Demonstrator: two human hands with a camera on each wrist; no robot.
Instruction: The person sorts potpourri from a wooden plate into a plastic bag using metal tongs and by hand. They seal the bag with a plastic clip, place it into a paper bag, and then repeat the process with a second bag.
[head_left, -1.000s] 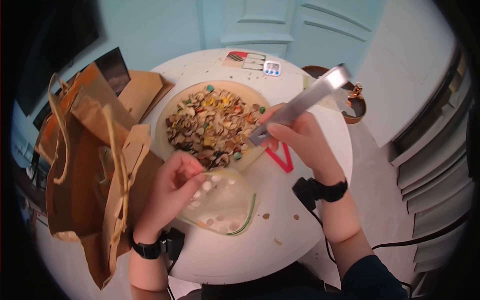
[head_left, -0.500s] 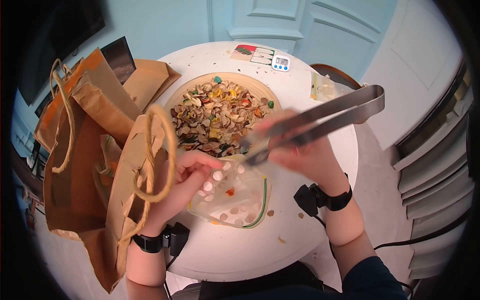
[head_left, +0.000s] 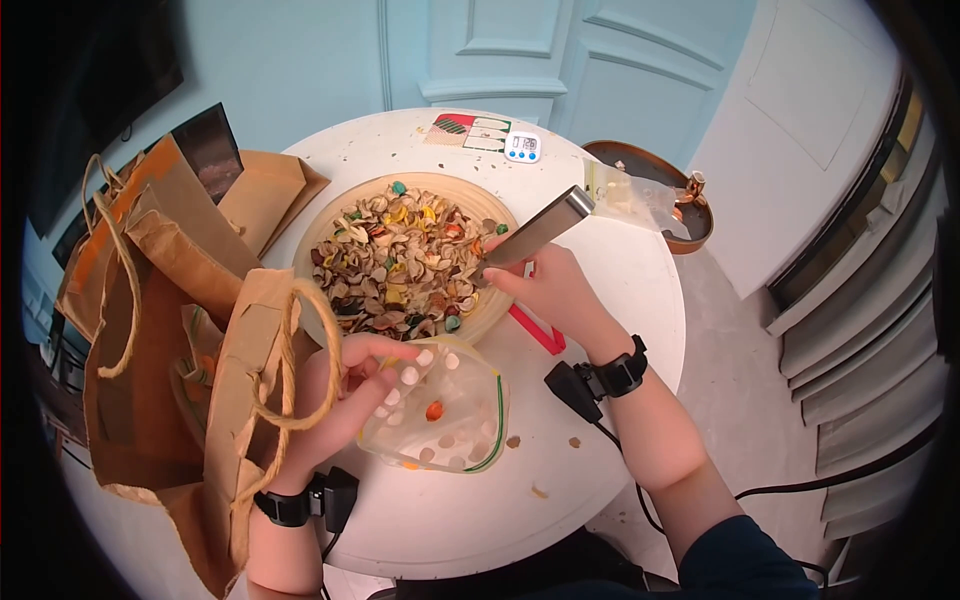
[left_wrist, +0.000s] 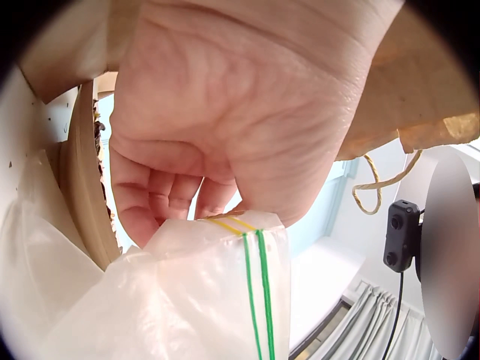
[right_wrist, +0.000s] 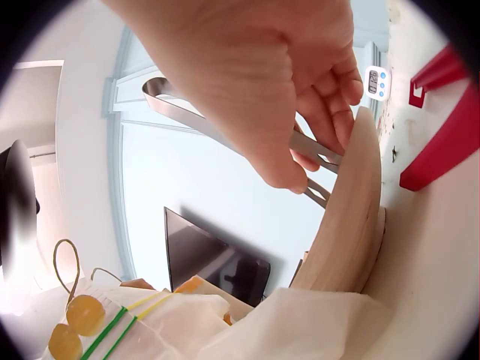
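In the head view, my left hand (head_left: 345, 395) pinches the edge of a clear zip bag (head_left: 470, 405) with white dots and a green zip line. An orange-red dried petal (head_left: 434, 411) shows in the bag. My right hand (head_left: 560, 295) grips metal tongs (head_left: 540, 228), their tips down at the right side of a wide, shallow bowl (head_left: 482, 205). Dried petals and flakes (head_left: 390, 265), mostly brown with yellow and green bits, fill the bowl. The right wrist view shows the tong tips (right_wrist: 319, 196) apart, partly hidden behind the bowl's rim.
A large brown paper bag (head_left: 240, 380) stands at the left, its rope handle overlapping my left hand. A red V-shaped tool (head_left: 540, 331) lies beside the bowl. A white timer (head_left: 522, 147) and a printed card (head_left: 468, 132) lie at the back, a brown tray (head_left: 690, 242) at the right.
The orange-red petal has appeared in the bag since one second ago. My right hand swung the tongs over the bag, then back to the bowl. The left hand keeps holding the bag.
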